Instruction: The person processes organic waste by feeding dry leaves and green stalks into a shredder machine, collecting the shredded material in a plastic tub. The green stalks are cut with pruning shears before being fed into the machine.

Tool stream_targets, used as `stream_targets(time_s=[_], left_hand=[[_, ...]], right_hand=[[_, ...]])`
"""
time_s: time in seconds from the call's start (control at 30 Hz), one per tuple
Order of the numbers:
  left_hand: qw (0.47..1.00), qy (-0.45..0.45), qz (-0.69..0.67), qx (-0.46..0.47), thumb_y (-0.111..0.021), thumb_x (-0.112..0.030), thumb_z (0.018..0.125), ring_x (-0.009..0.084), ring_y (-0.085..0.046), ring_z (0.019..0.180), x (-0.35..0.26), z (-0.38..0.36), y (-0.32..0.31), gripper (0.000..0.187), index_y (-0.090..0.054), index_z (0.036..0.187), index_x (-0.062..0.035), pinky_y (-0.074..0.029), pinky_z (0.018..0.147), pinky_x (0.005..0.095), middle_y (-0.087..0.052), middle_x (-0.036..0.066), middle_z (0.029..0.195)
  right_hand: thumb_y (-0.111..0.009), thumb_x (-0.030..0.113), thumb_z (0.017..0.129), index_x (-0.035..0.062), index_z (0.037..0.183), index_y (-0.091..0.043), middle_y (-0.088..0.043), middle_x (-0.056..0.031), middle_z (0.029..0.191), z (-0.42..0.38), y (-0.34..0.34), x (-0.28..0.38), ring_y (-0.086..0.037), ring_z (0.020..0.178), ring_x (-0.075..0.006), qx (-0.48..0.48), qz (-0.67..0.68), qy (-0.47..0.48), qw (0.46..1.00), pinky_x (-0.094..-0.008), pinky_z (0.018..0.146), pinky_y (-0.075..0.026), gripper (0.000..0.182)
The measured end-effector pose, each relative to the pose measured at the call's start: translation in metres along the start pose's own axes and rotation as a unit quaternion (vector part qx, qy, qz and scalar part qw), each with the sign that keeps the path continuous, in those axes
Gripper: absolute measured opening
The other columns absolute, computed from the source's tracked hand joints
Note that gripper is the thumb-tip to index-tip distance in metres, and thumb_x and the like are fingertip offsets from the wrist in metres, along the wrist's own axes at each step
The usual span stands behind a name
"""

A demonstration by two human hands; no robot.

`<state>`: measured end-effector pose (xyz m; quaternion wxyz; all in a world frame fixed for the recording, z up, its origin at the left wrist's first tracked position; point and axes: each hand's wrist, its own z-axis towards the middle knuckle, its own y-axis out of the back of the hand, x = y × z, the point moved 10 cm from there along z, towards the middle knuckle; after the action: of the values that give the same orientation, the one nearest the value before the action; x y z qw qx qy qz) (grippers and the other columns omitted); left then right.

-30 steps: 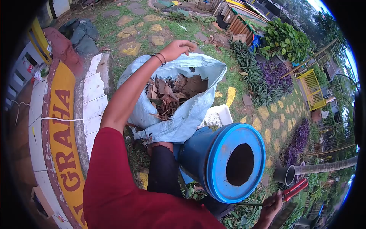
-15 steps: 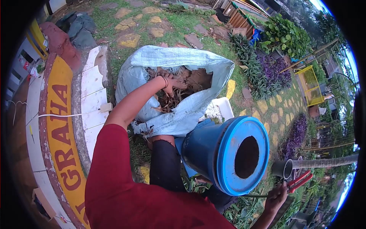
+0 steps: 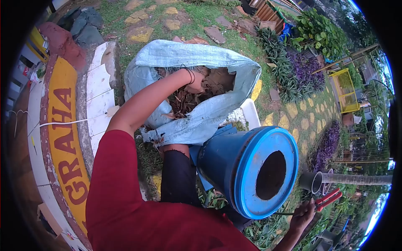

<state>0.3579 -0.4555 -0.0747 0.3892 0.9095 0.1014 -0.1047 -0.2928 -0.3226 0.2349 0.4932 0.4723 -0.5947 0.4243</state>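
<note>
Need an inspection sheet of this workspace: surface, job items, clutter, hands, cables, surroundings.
Surface: grass with flat stones, some yellow.
Job items: open pale-blue sack holding dry brown leaves; blue bucket, tilted, dark round opening in its end.
Clutter: white tray beside the bucket.
Hands: left inside the sack mouth, fingertips unclear; right holding a red-handled tool.
Cables: white cord across the lettered border.
Surroundings: purple plants, yellow rack.

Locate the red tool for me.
In the head view, the red tool is at the picture's lower right, in the right hand, beyond the blue bucket.
</note>
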Motion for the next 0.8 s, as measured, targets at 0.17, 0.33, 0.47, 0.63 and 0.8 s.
stream_targets(time_s=[0.17, 0.33, 0.47, 0.63, 0.8], left_hand=[[0.968, 0.007, 0.014, -0.25, -0.075, -0.046, 0.078, 0.0354, -0.059, 0.122, -0.014, 0.014, 0.093, 0.069, -0.062, 0.126, 0.0018, -0.045, 0.106, 0.0423, -0.062, 0.022, 0.13], [0.96, 0.027, -0.037, -0.275, -0.067, -0.052, 0.086, 0.0362, -0.058, 0.123, 0.014, 0.103, 0.087, 0.067, -0.063, 0.124, 0.0032, -0.043, 0.108, 0.0411, -0.062, 0.022, 0.131], [0.943, 0.007, -0.061, -0.328, -0.065, -0.049, 0.087, 0.0369, -0.06, 0.119, -0.006, 0.115, 0.085, 0.061, -0.063, 0.124, 0.0005, -0.045, 0.105, 0.0424, -0.063, 0.022, 0.127], [0.925, -0.065, -0.076, -0.367, -0.062, -0.044, 0.088, 0.0378, -0.062, 0.113, -0.031, 0.068, 0.061, 0.054, -0.064, 0.123, -0.0029, -0.047, 0.1, 0.0439, -0.065, 0.022, 0.122], [0.907, -0.102, -0.084, -0.399, -0.06, -0.04, 0.09, 0.0386, -0.065, 0.107, -0.042, -0.041, 0.056, 0.047, -0.065, 0.122, -0.0063, -0.049, 0.096, 0.0455, -0.068, 0.022, 0.116]], right_hand=[[-0.057, 0.025, 0.1, 0.0163, 0.077, -0.045, -0.035, 0.0084, 0.059, 0.007, 0.003, 0.002, -0.031, 0.043, -0.003, -0.027, 0.046, 0.001, 0.999, -0.0222, 0.038, -0.025, 0.027], [-0.054, 0.027, 0.102, 0.0169, 0.085, -0.047, -0.037, 0.0078, 0.061, 0.002, 0.007, 0.009, -0.034, 0.043, -0.0014, -0.06, 0.014, 0.022, 0.998, -0.0193, 0.035, -0.028, 0.021], [-0.057, 0.031, 0.096, 0.0198, 0.067, -0.041, -0.035, 0.0055, 0.053, 0.012, 0.007, 0.001, -0.03, 0.043, -0.0103, -0.098, 0.002, -0.053, 0.994, -0.0281, 0.041, -0.029, 0.035], [-0.054, 0.028, 0.102, 0.0178, 0.083, -0.044, -0.037, 0.0074, 0.06, 0.01, 0.018, 0.006, -0.032, 0.042, -0.0015, -0.042, 0.022, 0.017, 0.999, -0.0199, 0.034, -0.028, 0.023], [-0.058, 0.031, 0.1, 0.0169, 0.08, -0.046, -0.036, 0.0075, 0.06, 0.018, 0.018, 0.011, -0.031, 0.043, -0.0017, -0.016, 0.044, 0.025, 0.999, -0.0216, 0.036, -0.026, 0.027]])
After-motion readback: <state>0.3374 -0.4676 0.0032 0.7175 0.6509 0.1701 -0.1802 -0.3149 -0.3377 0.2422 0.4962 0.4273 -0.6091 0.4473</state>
